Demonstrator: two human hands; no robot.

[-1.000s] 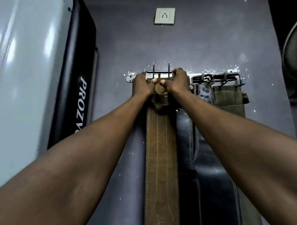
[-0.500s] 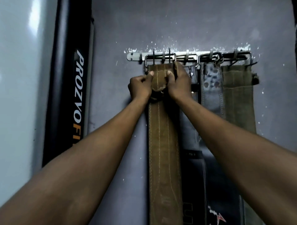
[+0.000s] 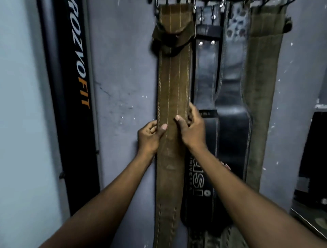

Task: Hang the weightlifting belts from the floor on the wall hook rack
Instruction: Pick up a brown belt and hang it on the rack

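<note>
Up on the wall, the brown belt (image 3: 174, 88) hangs beside the black belt (image 3: 208, 79) and olive belt (image 3: 261, 79), left hand (image 3: 150, 136) and right hand (image 3: 192, 129) pinching its edges in a closed grip, floor unseen.

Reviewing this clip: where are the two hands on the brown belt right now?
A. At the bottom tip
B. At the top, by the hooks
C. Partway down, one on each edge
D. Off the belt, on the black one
C: the left hand and right hand grip opposite edges of the brown belt about midway down its visible length, well below the hooks, thumbs laid across its front.
</note>
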